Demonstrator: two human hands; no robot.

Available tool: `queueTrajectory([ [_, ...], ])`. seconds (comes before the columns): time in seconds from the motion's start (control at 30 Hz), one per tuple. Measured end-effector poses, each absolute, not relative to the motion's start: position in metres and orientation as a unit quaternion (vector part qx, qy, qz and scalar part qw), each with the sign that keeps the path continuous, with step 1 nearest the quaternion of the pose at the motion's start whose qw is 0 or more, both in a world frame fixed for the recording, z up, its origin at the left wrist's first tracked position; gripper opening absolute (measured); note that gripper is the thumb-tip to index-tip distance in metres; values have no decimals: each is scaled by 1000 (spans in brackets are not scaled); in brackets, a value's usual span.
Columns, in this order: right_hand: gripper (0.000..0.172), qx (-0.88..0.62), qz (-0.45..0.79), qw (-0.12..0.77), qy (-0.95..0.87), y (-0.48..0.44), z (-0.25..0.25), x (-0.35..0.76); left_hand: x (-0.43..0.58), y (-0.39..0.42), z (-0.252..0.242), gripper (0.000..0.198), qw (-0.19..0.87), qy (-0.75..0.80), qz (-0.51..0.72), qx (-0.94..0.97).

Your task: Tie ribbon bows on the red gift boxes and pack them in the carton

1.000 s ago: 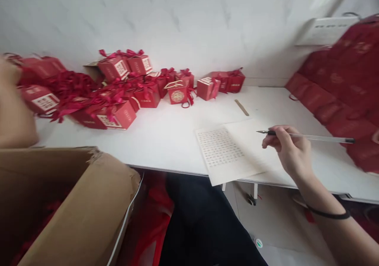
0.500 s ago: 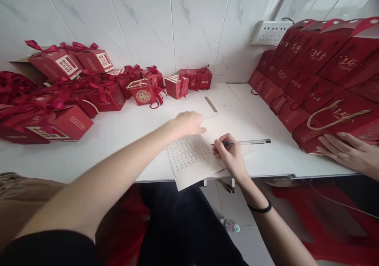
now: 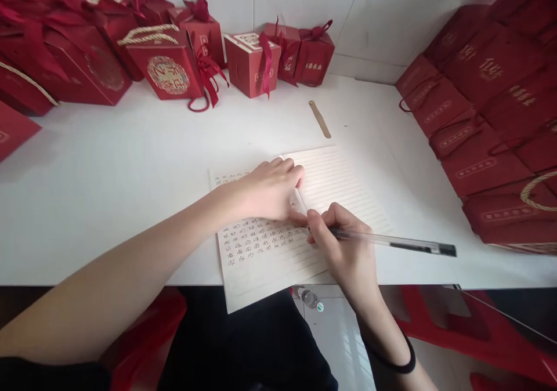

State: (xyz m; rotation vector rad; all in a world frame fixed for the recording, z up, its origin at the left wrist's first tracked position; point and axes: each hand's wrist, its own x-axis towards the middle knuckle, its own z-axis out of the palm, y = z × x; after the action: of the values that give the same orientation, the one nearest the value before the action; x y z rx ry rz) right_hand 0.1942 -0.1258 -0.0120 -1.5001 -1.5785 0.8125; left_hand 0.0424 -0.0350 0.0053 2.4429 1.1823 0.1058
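Note:
An open lined notebook lies near the front edge of the white table; its left page is covered in handwriting. My left hand rests flat on the left page, fingers together and pressing the paper down. My right hand grips a clear pen, with the tip touching the page close to the left hand's fingertips. A black band sits on my right wrist.
Several red gift boxes with ribbons stand along the back and left of the table. Red paper bags lie stacked at the right. A small tan strip lies behind the notebook. A bottle is on the floor under the table.
My left hand has come down flat onto the left page. My right hand moved the pen tip onto the paper. The view came closer and tilted down; another person's hand at the right is out of sight.

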Motion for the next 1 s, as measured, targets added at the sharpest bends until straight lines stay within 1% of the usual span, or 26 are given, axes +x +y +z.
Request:
queueTrajectory([
  [0.23,38,-600,285,376,-646,-126,-8,192,45,-38,4,56,238,443,43,863],
  [0.3,37,-604,272,366,-654,-126,-8,191,46,-39,5,53,255,452,42,854],
  [0.43,37,-618,252,348,-658,-126,-9,191,48,-38,6,38,303,481,39,822],
  [0.5,37,-621,247,344,-660,-126,-9,190,49,-38,6,35,310,484,43,817],
  [0.63,35,-615,247,344,-665,-126,-8,190,49,-37,6,35,309,479,62,819],
  [0.8,35,-617,248,345,-662,-127,-8,190,49,-37,6,38,304,481,40,821],
  [0.93,34,-620,247,349,-658,-127,-8,190,49,-37,6,41,283,467,38,837],
  [1.0,34,-620,246,352,-656,-126,-8,190,49,-37,6,41,289,473,40,832],
])
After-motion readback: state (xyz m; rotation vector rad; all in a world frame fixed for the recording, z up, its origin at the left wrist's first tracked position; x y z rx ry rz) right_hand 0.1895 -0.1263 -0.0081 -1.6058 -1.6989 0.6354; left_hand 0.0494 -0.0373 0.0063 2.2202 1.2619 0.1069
